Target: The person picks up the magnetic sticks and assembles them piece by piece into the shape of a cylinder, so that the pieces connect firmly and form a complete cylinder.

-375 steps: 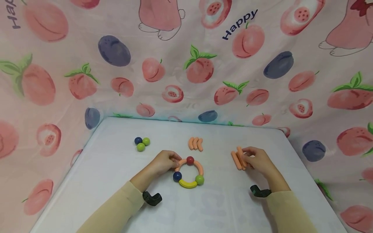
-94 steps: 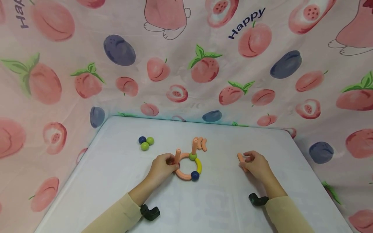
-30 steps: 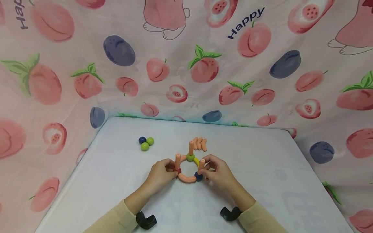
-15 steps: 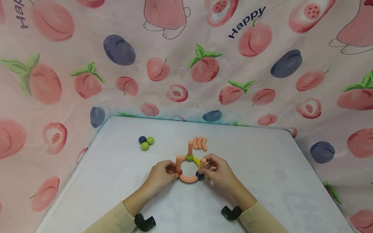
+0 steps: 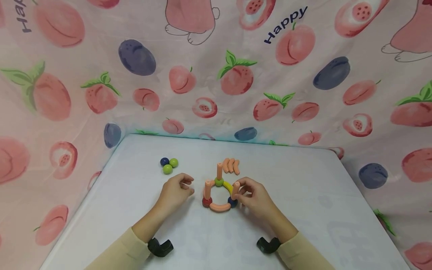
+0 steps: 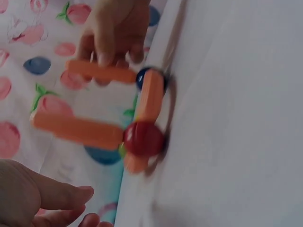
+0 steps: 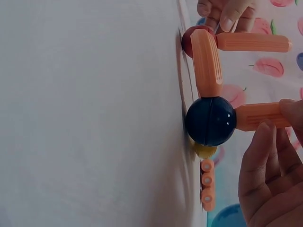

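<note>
A ring of curved rods and balls lies on the table: two orange curved rods, a yellow curved rod, a red ball, a green ball and a blue ball. Orange straight rods stand upright on the red ball and the green one. My right hand pinches a third straight rod between thumb and fingers; its lower end meets the blue ball. Left of the ring, my left hand is apart from it, fingers loosely bent and holding nothing.
Behind the ring lie three short orange curved rods. A cluster of two green balls and a dark blue ball sits at the back left. A fruit-print cloth hangs behind the white table.
Since the earliest frame, three straight rods from the right have come to stand on the ring, which has turned. In the last half second my left hand let go of the red ball and drew left.
</note>
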Action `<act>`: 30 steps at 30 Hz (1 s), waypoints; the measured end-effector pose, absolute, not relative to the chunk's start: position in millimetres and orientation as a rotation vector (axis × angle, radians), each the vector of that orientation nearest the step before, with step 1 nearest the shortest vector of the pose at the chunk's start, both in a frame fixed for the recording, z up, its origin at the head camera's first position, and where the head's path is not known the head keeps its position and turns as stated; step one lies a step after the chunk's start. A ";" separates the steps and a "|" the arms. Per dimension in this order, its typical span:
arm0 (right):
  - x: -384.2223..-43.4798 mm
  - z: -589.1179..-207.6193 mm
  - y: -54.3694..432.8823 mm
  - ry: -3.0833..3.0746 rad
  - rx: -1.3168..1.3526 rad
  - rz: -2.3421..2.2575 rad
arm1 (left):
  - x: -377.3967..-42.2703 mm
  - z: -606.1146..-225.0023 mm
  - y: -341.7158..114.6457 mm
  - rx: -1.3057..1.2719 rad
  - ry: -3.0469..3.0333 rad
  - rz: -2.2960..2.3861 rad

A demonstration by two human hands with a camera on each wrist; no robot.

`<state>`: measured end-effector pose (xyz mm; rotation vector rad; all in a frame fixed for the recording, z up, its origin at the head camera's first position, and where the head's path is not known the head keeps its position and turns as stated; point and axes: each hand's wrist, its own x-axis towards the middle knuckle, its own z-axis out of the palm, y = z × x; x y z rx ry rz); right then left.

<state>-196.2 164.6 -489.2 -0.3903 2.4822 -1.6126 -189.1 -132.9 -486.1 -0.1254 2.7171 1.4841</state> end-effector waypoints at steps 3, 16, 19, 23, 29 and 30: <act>-197.3 -489.9 165.6 2.495 -0.384 -1.607 | -199.1 -483.4 -149.0 -0.181 2.772 1.493; -199.6 -488.0 169.4 2.528 -0.352 -1.576 | -231.6 -493.9 -192.6 -0.364 2.963 1.456; -200.7 -488.6 170.9 2.531 -0.355 -1.582 | -237.7 -495.5 -195.2 -0.402 2.959 1.482; -201.4 -488.4 172.7 2.534 -0.370 -1.588 | -244.5 -497.1 -197.3 -0.420 2.919 1.517; -202.6 -487.0 174.9 2.540 -0.381 -1.589 | -248.0 -498.2 -198.1 -0.398 2.894 1.522; -203.1 -486.8 175.4 2.539 -0.382 -1.589 | -248.3 -498.5 -198.2 -0.389 2.895 1.519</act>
